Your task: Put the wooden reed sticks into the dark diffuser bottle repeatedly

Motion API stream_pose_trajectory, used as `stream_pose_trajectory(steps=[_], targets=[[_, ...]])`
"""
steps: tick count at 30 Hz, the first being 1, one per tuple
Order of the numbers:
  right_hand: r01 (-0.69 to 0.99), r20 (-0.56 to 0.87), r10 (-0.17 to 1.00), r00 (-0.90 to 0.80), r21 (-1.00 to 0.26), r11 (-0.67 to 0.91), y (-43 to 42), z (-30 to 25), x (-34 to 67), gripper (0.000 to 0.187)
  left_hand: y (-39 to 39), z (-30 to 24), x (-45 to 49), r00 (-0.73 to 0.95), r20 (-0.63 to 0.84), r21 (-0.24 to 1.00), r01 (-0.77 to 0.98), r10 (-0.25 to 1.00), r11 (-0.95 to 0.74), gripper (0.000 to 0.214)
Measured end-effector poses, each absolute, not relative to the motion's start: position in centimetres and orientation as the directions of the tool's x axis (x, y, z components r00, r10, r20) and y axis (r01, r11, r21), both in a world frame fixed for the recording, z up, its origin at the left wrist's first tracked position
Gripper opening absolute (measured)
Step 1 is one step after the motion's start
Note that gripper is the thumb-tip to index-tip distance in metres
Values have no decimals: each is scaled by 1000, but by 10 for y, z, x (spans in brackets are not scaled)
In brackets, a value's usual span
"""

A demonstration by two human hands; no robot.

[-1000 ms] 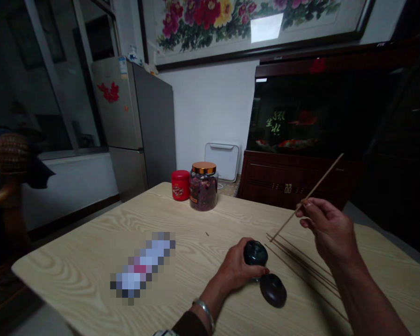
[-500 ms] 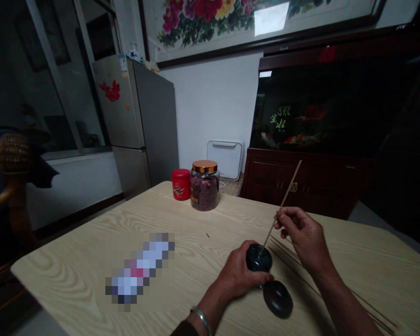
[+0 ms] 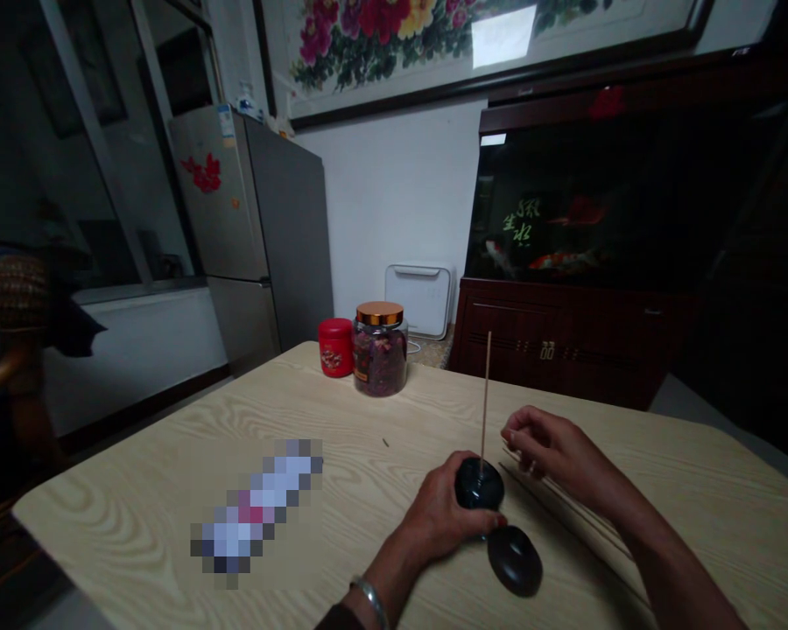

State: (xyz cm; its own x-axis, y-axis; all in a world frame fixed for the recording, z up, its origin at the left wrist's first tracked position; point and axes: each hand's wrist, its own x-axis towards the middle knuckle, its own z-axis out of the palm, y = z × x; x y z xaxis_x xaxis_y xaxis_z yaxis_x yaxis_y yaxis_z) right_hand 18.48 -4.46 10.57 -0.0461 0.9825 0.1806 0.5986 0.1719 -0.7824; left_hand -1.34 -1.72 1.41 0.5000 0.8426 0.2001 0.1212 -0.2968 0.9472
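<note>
Thin wooden stick (image 3: 484,402), standing vertical in a dark round pot (image 3: 479,484) clasped by the left hand (image 3: 450,512); right hand (image 3: 552,451) empty, loosely curled, just right of it, above loose sticks (image 3: 565,523).

The left hand (image 3: 443,516) grips a dark glass bottle (image 3: 479,484) with a thin wooden stick (image 3: 484,394) upright in its mouth — the right hand (image 3: 555,453), loosely curled, hovers just beside it, above more loose sticks (image 3: 568,512) on the pale wood table (image 3: 171,464), near a dark round lid (image 3: 515,561).

A thin matt wooden stick (image 3: 485,402) rises from a glossy dark glass bottle (image 3: 479,484) above a smooth, pale wood-grain tabletop (image 3: 137,516).
</note>
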Motion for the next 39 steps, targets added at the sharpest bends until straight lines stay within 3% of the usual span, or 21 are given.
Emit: stream_pose_trajectory(steps=[4,7,20,23,27,31,34,39], targets=[[932,38,999,-30,-361,42,-47,97,217,14,-17,14,-13,509,185,954,112,841,-278,66],[985,-98,994,55,-156,-70,-44,78,225,12,-17,13,-12,499,182,954,119,847,-275,69],[987,-177,975,132,-71,-146,-40,52,229,19,-16,13,-13,503,177,948,143,846,-284,70],[984,-105,991,89,-148,-104,-40,63,232,12,-16,12,-13,505,174,947,148,845,-284,69],[834,180,984,10,-544,91,-47,103,234,16,-15,12,-13,512,182,949,131,840,-285,68],[543,459,820,341,-809,227,-64,141,221,27,-15,13,-13,509,169,955,129,844,-268,70],[389,512,666,543,-856,341,-72,150,205,29,-16,13,-13,509,167,955,131,844,-268,71],[414,566,634,527,-823,390,-70,144,184,28,-15,12,-13,503,172,949,145,847,-279,73]])
